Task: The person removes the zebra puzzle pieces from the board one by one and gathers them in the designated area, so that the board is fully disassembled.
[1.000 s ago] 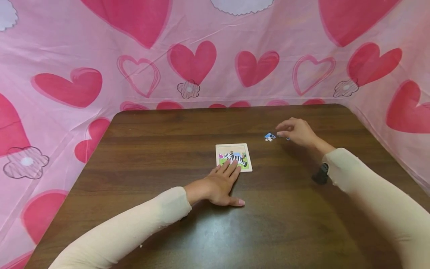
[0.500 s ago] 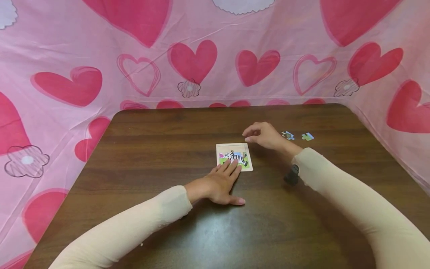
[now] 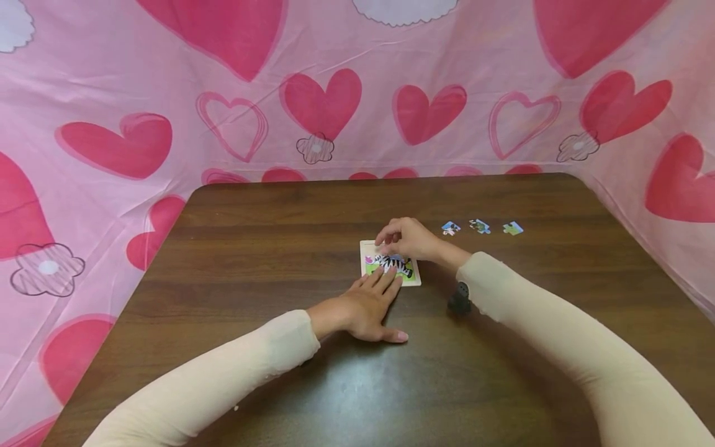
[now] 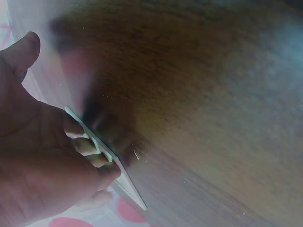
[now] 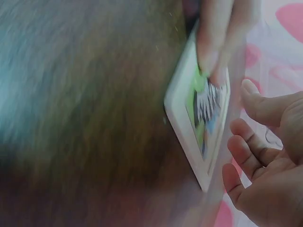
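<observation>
In the head view a small zebra puzzle board [image 3: 411,280] with a pale frame lies on the table. My left hand [image 3: 365,310] is spread flat, its straight fingertips resting on the board's near side and covering part of the picture. In the left wrist view those fingers [image 4: 97,161] lie over the board's edge. Above the far side of the board hovers my right hand [image 3: 412,239], fingers loosely bent. The right wrist view shows the thumb and fingers of this right hand [image 5: 265,146] apart, with no piece between them, beside the board [image 5: 182,135].
Three loose puzzle pieces lie in a row right of the board: a left one [image 3: 450,228], a middle one [image 3: 480,226] and a right one [image 3: 512,228]. The brown wooden table [image 3: 251,248] is bordered by a pink heart-patterned cloth [image 3: 368,56].
My right hand has moved left from over the loose pieces to above the board, uncovering all the pieces. My left hand has stayed on the board.
</observation>
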The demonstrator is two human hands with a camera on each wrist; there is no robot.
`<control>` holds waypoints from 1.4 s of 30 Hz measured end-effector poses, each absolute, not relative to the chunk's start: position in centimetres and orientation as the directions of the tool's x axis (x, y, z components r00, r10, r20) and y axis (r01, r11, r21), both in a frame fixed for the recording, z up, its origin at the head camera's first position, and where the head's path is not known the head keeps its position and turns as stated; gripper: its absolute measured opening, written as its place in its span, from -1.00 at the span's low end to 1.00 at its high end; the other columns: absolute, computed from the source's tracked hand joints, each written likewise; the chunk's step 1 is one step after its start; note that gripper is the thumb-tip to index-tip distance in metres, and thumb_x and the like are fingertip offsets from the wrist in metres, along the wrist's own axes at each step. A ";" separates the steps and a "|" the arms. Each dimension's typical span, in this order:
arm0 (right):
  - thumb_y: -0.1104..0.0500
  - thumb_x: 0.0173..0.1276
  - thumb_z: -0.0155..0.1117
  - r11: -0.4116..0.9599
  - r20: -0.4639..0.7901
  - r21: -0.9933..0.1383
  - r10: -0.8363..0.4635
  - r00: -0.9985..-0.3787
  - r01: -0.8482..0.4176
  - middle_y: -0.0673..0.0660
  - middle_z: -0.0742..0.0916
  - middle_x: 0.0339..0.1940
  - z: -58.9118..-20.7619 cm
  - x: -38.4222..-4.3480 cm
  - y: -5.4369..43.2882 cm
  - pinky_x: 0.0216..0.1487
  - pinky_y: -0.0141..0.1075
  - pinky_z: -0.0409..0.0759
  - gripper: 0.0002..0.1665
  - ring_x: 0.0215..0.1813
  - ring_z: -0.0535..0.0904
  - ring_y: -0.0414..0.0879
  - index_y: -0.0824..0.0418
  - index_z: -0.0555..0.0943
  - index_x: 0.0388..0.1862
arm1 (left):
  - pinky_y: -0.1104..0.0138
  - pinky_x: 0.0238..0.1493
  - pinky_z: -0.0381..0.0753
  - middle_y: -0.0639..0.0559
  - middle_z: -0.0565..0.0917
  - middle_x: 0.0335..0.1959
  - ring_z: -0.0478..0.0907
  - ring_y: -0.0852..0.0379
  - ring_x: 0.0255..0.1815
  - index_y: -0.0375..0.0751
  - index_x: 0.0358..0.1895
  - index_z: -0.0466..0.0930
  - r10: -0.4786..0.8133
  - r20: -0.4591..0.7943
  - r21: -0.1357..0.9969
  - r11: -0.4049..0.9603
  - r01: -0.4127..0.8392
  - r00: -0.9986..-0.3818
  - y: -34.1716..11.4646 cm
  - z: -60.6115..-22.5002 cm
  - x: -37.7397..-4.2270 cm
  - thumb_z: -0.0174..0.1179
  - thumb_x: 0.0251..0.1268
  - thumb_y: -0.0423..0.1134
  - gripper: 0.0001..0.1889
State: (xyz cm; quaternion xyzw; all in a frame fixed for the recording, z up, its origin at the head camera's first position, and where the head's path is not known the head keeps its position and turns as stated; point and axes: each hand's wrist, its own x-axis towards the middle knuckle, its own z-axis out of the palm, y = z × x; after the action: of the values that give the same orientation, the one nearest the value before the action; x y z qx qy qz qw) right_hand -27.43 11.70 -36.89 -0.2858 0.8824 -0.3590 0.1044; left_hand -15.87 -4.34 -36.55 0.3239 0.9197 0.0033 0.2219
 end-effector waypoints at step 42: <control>0.48 0.12 0.35 0.543 -0.009 -0.601 -0.738 -0.675 -0.586 0.06 0.59 -0.37 -37.2 -26.9 10.7 -0.13 -0.20 0.39 -0.54 -0.21 0.36 -0.05 0.13 0.70 -0.02 | 0.05 0.49 -0.22 -0.08 -0.33 0.57 -0.52 -0.02 0.54 -0.13 0.56 -0.32 0.604 -0.395 0.142 0.785 0.603 -0.692 -4.2 -37.7 -16.4 -0.08 0.13 0.54 0.14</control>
State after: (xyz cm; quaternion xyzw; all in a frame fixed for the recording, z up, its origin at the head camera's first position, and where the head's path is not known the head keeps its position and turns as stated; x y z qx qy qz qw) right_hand -26.88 10.71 -37.20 -0.3812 0.8685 -0.2883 0.1317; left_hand -16.36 -4.22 -37.74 0.3281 0.9199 0.0007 0.2149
